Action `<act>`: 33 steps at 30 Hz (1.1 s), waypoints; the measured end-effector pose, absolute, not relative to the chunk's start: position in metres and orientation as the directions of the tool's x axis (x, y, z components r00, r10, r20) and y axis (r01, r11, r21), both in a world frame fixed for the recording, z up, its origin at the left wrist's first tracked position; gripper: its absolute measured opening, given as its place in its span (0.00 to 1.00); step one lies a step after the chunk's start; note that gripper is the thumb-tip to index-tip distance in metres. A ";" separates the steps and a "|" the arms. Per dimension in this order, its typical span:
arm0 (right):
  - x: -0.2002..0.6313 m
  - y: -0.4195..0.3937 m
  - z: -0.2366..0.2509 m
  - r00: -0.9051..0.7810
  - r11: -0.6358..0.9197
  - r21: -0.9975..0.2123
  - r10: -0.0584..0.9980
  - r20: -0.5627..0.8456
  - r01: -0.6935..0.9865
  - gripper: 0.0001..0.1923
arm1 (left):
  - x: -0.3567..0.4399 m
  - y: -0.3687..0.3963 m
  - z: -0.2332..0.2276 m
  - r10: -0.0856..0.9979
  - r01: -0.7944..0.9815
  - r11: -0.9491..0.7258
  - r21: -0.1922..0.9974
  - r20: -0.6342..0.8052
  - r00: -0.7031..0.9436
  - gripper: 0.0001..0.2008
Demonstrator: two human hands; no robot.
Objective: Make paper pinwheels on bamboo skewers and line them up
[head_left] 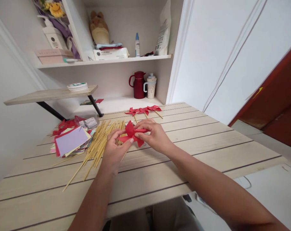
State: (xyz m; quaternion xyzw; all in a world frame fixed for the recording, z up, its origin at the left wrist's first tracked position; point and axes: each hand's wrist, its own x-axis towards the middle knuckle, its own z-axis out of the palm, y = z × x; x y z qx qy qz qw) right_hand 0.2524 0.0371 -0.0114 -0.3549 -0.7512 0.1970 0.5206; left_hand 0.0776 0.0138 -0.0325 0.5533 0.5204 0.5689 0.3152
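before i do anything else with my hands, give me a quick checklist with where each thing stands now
1. Red paper pinwheel held from both sides: ok, left hand and right hand both grip it.
2. Stick fixed to that pinwheel: cannot tell, the hands cover too much.
3. Wooden sticks beside the left hand: ok.
4. Sticks lined up neatly: not ok, they lie loose and fanned out.
5. Paper sheets squared up: not ok, edges poke out unevenly.
6. Other red pinwheels clear of the hands: ok, they lie farther back.

probably a home, from this corner — plush toy (99,29), red jug (139,86), lidded cup (151,87) in shelving (150,58)
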 end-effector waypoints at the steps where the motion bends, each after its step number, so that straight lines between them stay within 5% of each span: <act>1: 0.253 0.037 -0.012 -0.213 0.682 -0.651 0.727 0.652 0.334 0.03 | 0.078 0.015 -0.033 0.934 0.237 -0.253 0.938 0.301 -0.193 0.18; 26: 0.248 0.035 -0.011 -0.270 0.694 -0.624 0.718 0.642 0.360 0.04 | 0.075 0.019 -0.034 0.870 0.446 -0.347 0.825 0.460 -0.175 0.07; 33: 0.246 0.036 -0.011 -0.221 0.610 -0.720 0.792 0.569 0.330 0.03 | 0.078 0.012 -0.025 0.954 0.308 -0.212 0.928 0.265 -0.143 0.12</act>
